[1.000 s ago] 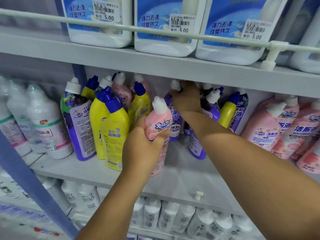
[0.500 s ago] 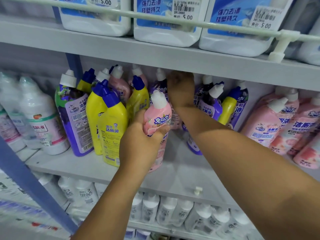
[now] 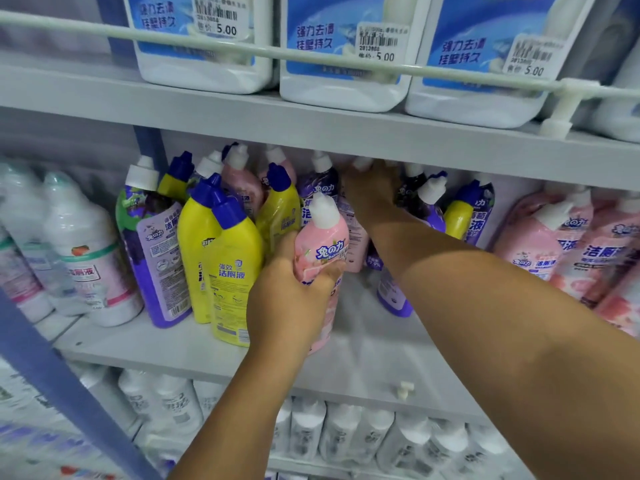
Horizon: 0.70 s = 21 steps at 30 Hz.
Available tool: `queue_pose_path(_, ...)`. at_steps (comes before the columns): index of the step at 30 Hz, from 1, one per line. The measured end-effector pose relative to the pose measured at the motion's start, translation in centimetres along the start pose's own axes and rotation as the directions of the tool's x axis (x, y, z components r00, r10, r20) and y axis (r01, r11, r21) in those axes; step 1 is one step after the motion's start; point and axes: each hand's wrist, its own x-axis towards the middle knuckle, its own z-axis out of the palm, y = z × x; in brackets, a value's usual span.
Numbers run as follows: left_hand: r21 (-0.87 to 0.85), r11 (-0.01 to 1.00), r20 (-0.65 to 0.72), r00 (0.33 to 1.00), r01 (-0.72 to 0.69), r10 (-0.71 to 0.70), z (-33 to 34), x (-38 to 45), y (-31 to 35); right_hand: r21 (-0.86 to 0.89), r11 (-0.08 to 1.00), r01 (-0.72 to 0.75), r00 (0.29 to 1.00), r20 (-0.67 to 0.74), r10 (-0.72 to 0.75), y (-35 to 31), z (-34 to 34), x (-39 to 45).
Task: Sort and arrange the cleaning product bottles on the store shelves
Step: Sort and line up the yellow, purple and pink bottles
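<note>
The grey middle shelf (image 3: 194, 344) carries yellow bottles (image 3: 235, 271) with blue caps, a purple bottle (image 3: 156, 258), white bottles (image 3: 90, 258) at the left and pink bottles (image 3: 568, 244) at the right. A small white clip (image 3: 404, 389) lies near its front edge.

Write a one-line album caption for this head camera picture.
Left hand grips a pink bottle at the shelf front while the right hand reaches among purple bottles at the back.
</note>
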Motion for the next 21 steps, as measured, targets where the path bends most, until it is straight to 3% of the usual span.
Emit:
queue_pose_path(4, -0.019, 1.000, 0.011, 1.000, -0.007, 0.007, -0.2, 0.0, -0.2, 0.221, 0.974, -0.041, 0.998, -0.035, 0.050, 0.9, 0.3, -0.6)
queue_pose_path(9, -0.065, 0.997, 0.014, 0.999, -0.031, 0.031, 0.0, -0.2, -0.2, 0.279, 0.957, 0.075, 0.980, -0.200, -0.018, 1.2, 0.0, -2.8)
queue_pose_path(12, -0.165, 0.985, 0.006, 0.999, -0.047, 0.049, 0.3, -0.5, -0.3, 0.333, 0.938, 0.094, 0.993, -0.093, -0.067, 1.1, -0.5, -5.0)
queue_pose_path(16, -0.333, 0.942, -0.017, 0.999, -0.033, 0.029, 0.6, -1.5, -1.2, 0.494, 0.867, 0.071, 0.996, -0.074, -0.040, 1.9, -2.2, -8.1)
queue_pose_path(21, -0.280, 0.957, 0.021, 0.997, -0.070, 0.079, 0.9, -1.7, -2.6, 0.453, 0.882, 0.126, 0.991, -0.088, -0.096, 3.5, -5.0, -11.8)
